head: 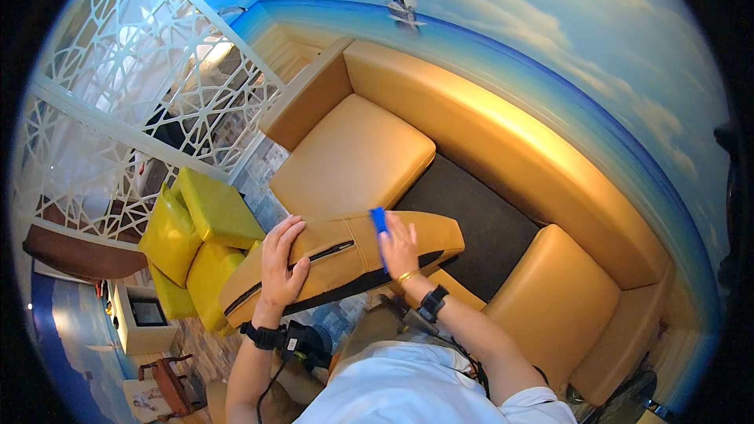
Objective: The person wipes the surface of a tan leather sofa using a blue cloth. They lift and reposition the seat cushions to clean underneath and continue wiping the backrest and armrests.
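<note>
A tan leather-look seat cushion (pixel 330 232) is tipped up on its side before me, its black zipper and stitched seam towards me. My left hand (pixel 284 262) grips the cushion near its left part, with the thumb beside the zipper. A blue cloth (pixel 379 227) lies under my right hand (pixel 400 244), which presses it against the cushion's right part. Behind stands a tan sofa (pixel 447 94) with an open gap over its black base (pixel 465 218). Another seat cushion (pixel 353 156) lies left of that gap, and a third (pixel 559 297) lies right of it.
A yellow-green armchair (pixel 197 247) stands close on the left. Beyond it rises a white lattice partition (pixel 159 65). A wooden chair (pixel 168 388) and a pale cabinet (pixel 141 330) are at lower left. The wall (pixel 530 12) behind the sofa bears a seascape.
</note>
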Tool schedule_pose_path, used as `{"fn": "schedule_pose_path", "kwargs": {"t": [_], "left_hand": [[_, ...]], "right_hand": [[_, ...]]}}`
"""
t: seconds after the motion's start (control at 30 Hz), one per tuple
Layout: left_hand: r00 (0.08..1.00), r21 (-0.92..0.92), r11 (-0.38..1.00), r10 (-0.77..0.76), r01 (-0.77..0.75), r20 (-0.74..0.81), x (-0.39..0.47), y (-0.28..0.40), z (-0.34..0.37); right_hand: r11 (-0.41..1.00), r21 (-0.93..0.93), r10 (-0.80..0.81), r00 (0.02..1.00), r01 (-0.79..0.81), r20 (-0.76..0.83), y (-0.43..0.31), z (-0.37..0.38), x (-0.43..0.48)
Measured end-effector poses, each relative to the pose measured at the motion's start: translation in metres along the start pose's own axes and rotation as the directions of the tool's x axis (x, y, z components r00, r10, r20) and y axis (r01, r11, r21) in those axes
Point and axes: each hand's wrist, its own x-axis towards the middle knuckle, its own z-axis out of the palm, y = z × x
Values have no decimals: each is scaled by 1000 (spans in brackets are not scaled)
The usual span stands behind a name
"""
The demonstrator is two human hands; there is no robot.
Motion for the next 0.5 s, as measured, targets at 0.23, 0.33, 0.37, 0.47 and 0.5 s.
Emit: {"fn": "schedule_pose_path", "kwargs": {"t": [0.23, 0.33, 0.37, 0.47, 0.5], "left_hand": [[1000, -11, 1000, -8, 8, -27, -5, -1, 0], [998, -74, 997, -28, 24, -59, -4, -5, 3], [999, -37, 999, -25, 23, -43, -6, -6, -1], [1000, 9, 1000, -14, 14, -24, -6, -3, -3], [1000, -2, 1000, -2, 2, -26, -5, -2, 0]], "right_hand": [[922, 202, -334, 942, 330, -15, -107, -20, -4], [835, 206, -512, 858, 510, -51, -136, -28, -10], [860, 176, -484, 875, 479, -21, -130, -24, -8], [955, 94, -288, 954, 280, 80, -63, -15, 7], [988, 85, -139, 983, 130, 120, -35, -13, 12]]}}
